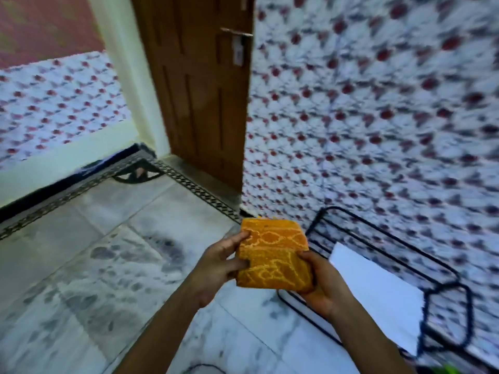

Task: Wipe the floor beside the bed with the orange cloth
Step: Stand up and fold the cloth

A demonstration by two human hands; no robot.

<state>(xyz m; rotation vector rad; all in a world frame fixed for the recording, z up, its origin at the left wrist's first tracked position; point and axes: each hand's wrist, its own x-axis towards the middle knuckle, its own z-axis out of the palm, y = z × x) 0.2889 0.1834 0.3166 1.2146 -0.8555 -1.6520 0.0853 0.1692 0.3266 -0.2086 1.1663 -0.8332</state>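
Orange, soft and light, the folded cloth [272,255] looks limp, pinched at its side edges between left hand [221,263] and right hand [324,284], fingers closed on it.

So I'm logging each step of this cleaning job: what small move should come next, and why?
Probably lower the orange cloth to the marble floor. Both the left hand and right hand hold it folded in the air, not touching the floor, so no wiping can start yet.

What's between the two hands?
The folded orange cloth, gripped by the left hand and the right hand. The head view shows it.
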